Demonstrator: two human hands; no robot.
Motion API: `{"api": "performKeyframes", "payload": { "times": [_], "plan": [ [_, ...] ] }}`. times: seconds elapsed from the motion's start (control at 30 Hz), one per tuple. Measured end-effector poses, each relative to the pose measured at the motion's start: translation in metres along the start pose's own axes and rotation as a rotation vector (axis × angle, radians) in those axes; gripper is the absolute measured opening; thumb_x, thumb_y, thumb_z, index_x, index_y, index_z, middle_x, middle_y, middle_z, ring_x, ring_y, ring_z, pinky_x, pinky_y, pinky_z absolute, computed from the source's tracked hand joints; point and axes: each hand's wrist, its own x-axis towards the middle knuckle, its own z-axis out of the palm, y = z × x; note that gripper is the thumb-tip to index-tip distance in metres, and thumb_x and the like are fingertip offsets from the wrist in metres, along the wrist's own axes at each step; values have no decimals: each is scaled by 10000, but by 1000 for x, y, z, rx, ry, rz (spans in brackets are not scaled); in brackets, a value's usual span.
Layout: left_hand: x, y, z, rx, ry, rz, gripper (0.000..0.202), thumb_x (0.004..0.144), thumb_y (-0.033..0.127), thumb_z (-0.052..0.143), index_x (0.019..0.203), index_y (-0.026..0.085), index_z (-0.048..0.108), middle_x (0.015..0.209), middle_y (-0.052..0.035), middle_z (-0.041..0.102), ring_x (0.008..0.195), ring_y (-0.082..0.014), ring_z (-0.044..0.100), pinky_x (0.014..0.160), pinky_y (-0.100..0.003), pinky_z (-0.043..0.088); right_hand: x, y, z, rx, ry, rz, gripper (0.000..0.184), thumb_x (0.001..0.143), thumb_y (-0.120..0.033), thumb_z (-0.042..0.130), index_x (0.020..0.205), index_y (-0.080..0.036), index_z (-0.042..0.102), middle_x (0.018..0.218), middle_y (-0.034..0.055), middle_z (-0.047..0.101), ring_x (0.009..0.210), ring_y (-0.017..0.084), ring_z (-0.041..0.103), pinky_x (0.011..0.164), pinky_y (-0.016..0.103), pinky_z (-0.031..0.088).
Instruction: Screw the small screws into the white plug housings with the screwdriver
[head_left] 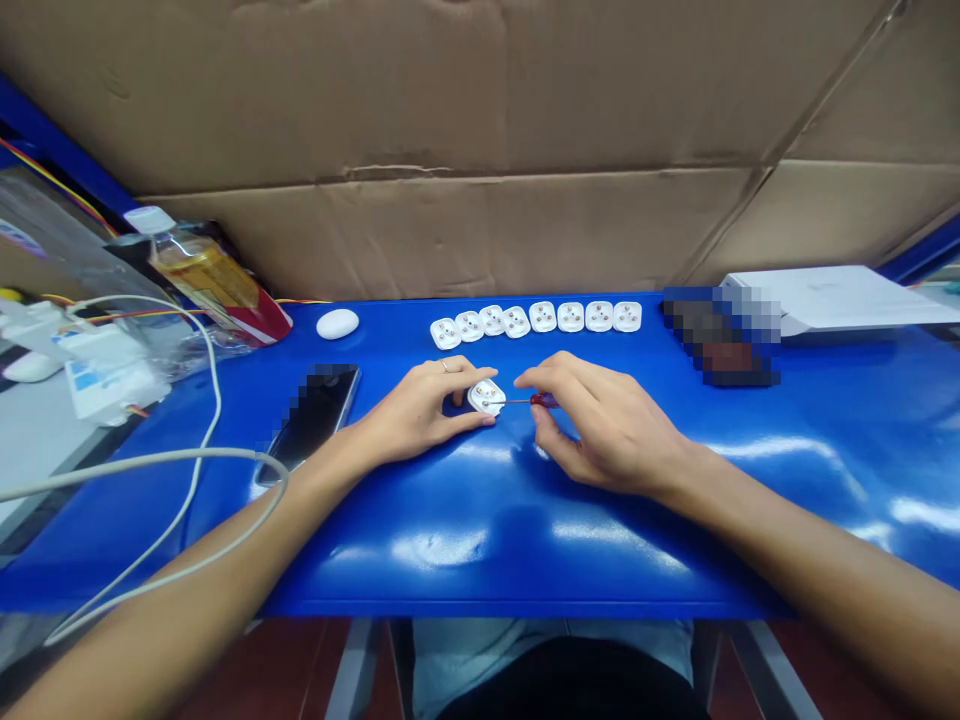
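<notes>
My left hand pinches a small white plastic socket piece by its edges, low over the blue table. Brass-coloured metal contacts show on its face. In my right hand is a screwdriver with a dark red handle, held roughly level. Its thin shaft points left and the tip meets the piece near its lower contact. Most of the handle is hidden in my fingers. Beyond my hands, several similar white pieces lie in a row with their contacts facing up.
At the left are a phone, a smooth white oval object, a tilted drink bottle and a looping white cable. A white box-like device and a blurred dark item lie at the right. Cardboard stands behind.
</notes>
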Motion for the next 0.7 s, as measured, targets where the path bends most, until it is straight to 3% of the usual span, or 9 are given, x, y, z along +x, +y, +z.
{"api": "performKeyframes", "payload": {
  "times": [0.07, 0.17, 0.3, 0.4, 0.5, 0.63, 0.7],
  "plan": [
    [0, -1, 1, 0, 5, 8, 451, 954, 438, 722, 1329, 189, 696, 909, -31, 656, 799, -171, 615, 783, -305, 504, 1, -1, -1, -29, 6, 11, 276, 998, -184, 529, 1263, -138, 589, 1002, 108, 741, 829, 226, 697, 685, 340, 520],
    [-1, -4, 2, 2, 14, 21, 454, 947, 419, 738, 1332, 183, 690, 946, -38, 677, 818, -176, 631, 794, -309, 508, 2, 0, -2, -154, 27, 2, 240, 1067, -319, 518, 1160, -142, 651, 834, 69, 755, 666, 205, 660, 605, 344, 459],
    [-1, -3, 2, 7, 9, 8, 470, 929, 407, 762, 1335, 182, 686, 956, -34, 685, 816, -175, 635, 784, -310, 510, 3, 0, -4, -222, -3, -117, 235, 1066, -191, 468, 1007, -150, 692, 751, 56, 722, 624, 190, 598, 615, 354, 421],
    [-1, 0, 1, 4, 19, 11, 416, 922, 389, 772, 1275, 178, 713, 939, -28, 680, 797, -167, 626, 767, -301, 501, 4, 0, -5, -170, -18, -138, 214, 1003, -125, 476, 1032, -129, 688, 862, 105, 729, 735, 221, 617, 677, 371, 456],
    [-1, 0, 1, 0, 23, 18, 421, 924, 367, 771, 1291, 172, 705, 937, -30, 683, 797, -167, 627, 765, -300, 499, 4, 0, -6, -122, 12, -125, 228, 998, -183, 514, 1138, -82, 664, 932, 138, 742, 784, 251, 641, 684, 387, 477],
    [-1, -2, 1, 5, 8, 13, 446, 931, 379, 762, 1322, 177, 688, 978, -45, 697, 830, -181, 642, 798, -318, 511, 3, 1, -4, -145, 19, -79, 259, 1073, -291, 498, 1168, -108, 655, 847, 79, 764, 685, 206, 628, 653, 352, 458],
    [-1, -2, 1, 11, 3, 9, 454, 933, 387, 757, 1329, 177, 684, 986, -48, 697, 827, -179, 641, 795, -318, 511, 3, 1, -3, -163, 14, -81, 233, 1075, -254, 478, 1101, -129, 673, 784, 55, 746, 644, 185, 601, 647, 337, 441]
  ]
}}
